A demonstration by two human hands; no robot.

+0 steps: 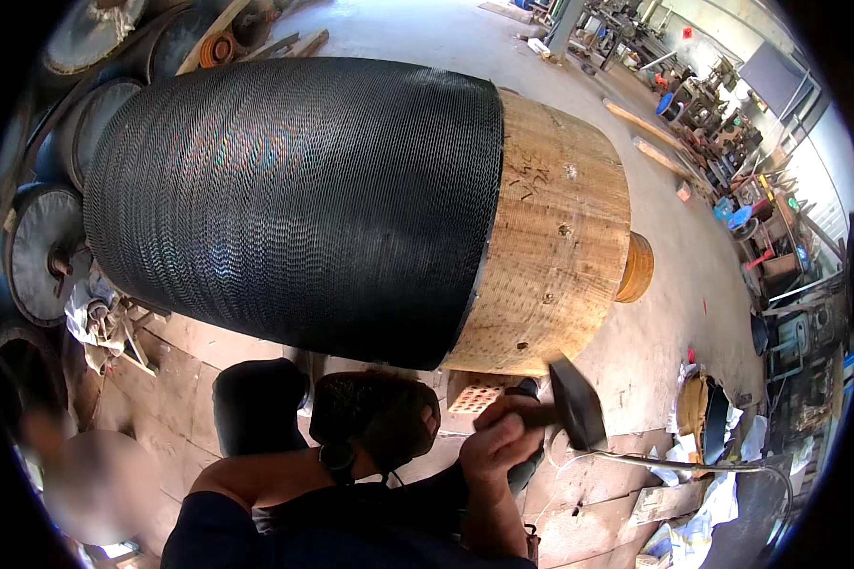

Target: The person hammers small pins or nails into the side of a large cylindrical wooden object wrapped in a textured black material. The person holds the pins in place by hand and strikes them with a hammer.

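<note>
A large horizontal drum lies before me, its left and middle wound in tight black ribbed material [294, 199]. Bare wood [555, 228] forms its right end, with dark marks and several small holes. My right hand [505, 444] is closed round the short visible handle of a hammer. The dark hammer head [577, 406] is raised close to the lower right edge of the wood; whether it touches cannot be made out. My left hand [400, 431], dark and in shadow below the black winding, looks curled closed; whatever it holds is hidden. A watch is on that wrist.
Big round reels [47, 251] stand along the left. A perforated brick [474, 396] sits on the floor under the drum. Wooden beams [662, 156], tools and machinery line the right side. Paper scraps [707, 512] and a bent tube [693, 465] lie at lower right.
</note>
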